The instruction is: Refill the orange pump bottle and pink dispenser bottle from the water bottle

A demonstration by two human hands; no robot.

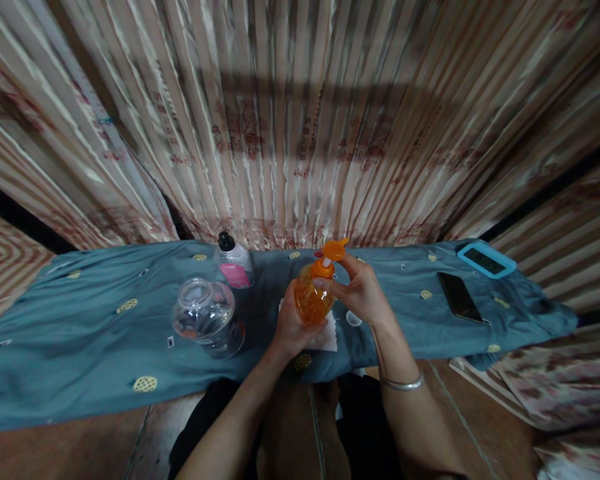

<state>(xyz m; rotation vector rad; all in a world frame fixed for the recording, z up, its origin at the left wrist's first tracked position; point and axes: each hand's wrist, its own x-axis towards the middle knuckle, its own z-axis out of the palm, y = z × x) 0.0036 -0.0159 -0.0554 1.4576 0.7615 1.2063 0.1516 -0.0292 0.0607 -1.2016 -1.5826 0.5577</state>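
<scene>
An orange pump bottle (314,301), see-through with orange liquid inside, is held upright above the middle of the table. My left hand (293,327) wraps around its body from the left and below. Up at the neck, the fingers of my right hand (359,288) close on the orange pump top (334,251), whose spout points up and to the right. Beneath the bottle lies a white cloth or paper (327,339) with a jagged edge, partly covered by my hand. A small clear round cap-like piece (353,319) rests just right of it, under my right wrist.
Left of my hands stand a wide-mouthed clear jar (207,320) and a clear bottle (235,263) with a black pump and pink label. A dark phone (459,297) and a blue-framed device (487,259) lie at right. A patterned curtain (290,133) hangs behind the cloth-covered table (95,333).
</scene>
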